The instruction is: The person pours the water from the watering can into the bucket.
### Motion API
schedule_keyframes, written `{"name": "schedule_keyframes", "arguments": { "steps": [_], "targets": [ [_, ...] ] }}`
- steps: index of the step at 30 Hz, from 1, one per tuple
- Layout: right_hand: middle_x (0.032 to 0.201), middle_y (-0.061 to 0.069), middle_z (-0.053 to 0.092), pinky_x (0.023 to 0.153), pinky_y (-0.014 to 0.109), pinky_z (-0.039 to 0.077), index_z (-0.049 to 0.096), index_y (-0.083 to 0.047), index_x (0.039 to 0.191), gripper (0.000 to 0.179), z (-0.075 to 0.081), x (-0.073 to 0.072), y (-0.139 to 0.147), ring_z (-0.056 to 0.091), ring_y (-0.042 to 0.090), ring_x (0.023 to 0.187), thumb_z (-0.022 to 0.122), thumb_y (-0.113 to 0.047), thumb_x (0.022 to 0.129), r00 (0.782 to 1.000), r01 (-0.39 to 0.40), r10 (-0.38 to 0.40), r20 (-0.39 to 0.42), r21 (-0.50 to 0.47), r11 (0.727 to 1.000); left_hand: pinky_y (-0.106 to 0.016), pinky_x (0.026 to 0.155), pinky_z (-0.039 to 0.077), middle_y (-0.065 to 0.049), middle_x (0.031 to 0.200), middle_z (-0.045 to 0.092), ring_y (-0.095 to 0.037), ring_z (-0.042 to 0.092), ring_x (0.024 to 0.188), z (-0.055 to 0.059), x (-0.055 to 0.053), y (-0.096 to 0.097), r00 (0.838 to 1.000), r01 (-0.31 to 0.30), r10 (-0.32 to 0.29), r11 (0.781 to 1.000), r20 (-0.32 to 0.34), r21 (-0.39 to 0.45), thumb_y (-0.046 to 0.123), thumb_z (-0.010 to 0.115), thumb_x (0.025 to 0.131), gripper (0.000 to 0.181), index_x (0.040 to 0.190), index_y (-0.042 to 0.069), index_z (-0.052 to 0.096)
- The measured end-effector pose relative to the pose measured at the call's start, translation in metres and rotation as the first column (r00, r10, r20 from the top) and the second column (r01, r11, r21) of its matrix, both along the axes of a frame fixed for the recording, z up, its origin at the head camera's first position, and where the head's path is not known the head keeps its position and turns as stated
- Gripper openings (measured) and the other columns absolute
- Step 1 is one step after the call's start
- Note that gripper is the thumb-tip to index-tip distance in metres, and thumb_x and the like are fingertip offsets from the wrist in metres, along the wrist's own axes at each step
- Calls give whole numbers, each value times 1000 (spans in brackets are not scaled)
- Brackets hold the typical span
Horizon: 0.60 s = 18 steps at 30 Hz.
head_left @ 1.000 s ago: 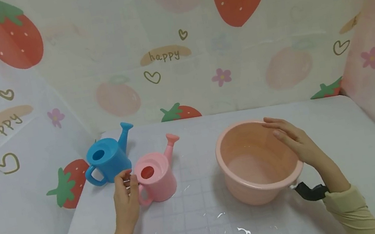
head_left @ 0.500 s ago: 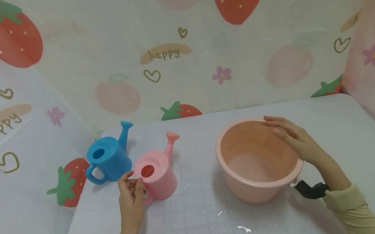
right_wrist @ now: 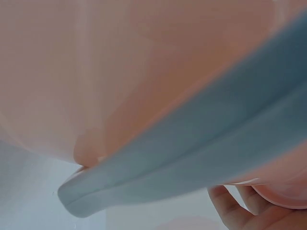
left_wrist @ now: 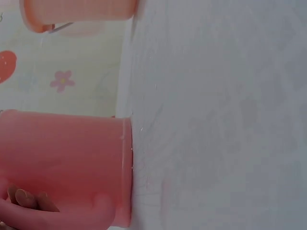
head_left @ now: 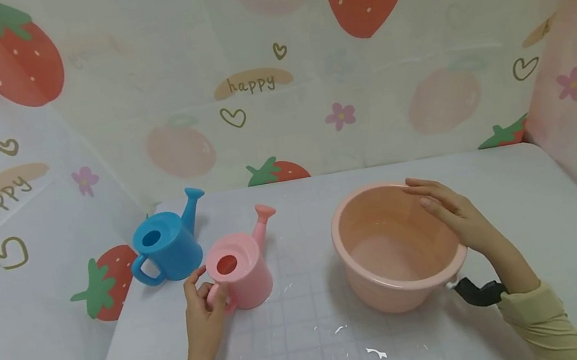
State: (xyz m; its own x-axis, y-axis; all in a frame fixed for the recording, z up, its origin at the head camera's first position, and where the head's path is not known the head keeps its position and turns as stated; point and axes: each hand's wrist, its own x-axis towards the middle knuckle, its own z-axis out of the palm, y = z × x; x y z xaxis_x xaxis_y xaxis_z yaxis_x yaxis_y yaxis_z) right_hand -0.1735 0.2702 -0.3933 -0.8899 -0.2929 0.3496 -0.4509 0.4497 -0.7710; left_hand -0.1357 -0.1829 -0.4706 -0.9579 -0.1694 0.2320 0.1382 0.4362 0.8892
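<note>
A pink watering can (head_left: 245, 273) stands upright on the table, its spout pointing to the back right. My left hand (head_left: 203, 317) grips its handle, with fingers (left_wrist: 29, 199) showing through the handle loop in the left wrist view. To the right stands a peach-pink bucket (head_left: 359, 278). Over its right rim lies my right hand (head_left: 458, 213), thumb towards the inside. In the right wrist view, fingers (right_wrist: 225, 203) reach down the outside by the rim. The bucket's grey-blue carrying handle (right_wrist: 192, 148) crosses that view.
A blue watering can (head_left: 170, 247) stands behind and left of the pink one. Wet drops (head_left: 376, 353) shine on the white table (head_left: 301, 340) in front of the bucket. A sheet (head_left: 281, 131) printed with strawberries hangs behind and at both sides.
My left hand has moved slightly right from beside the pink watering can, and its fingers have closed round the handle. The right hand stays on the bucket's rim.
</note>
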Motion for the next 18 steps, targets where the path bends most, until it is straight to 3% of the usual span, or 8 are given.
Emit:
{"name": "schedule_keyframes", "arguments": {
  "steps": [6,11,18],
  "targets": [
    [145,3,38,99,9,26,50,-13,133,35,0,0,0,29,9,135,42,-11,99,1000,-6,6,-6,1,1000,-8,77,43,-13,97,62,-4,51,81,23,13,10,999,37,-38,998,11,52,12,60,91,62,141,7,24],
    [144,4,38,99,9,26,51,-12,132,35,0,-1,1,29,8,135,42,-10,99,1000,-10,10,-17,-3,1000,-7,84,42,-14,112,62,7,54,91,20,12,13,999,46,-44,993,-22,112,8,62,88,66,143,9,25],
    [144,3,38,99,9,26,51,-13,132,35,1,1,0,29,10,135,42,-11,99,1000,-4,4,-5,-2,1000,-8,81,45,-15,108,64,9,57,87,17,8,16,1000,-8,12,988,-24,151,6,67,84,70,144,9,31]
  ]
}}
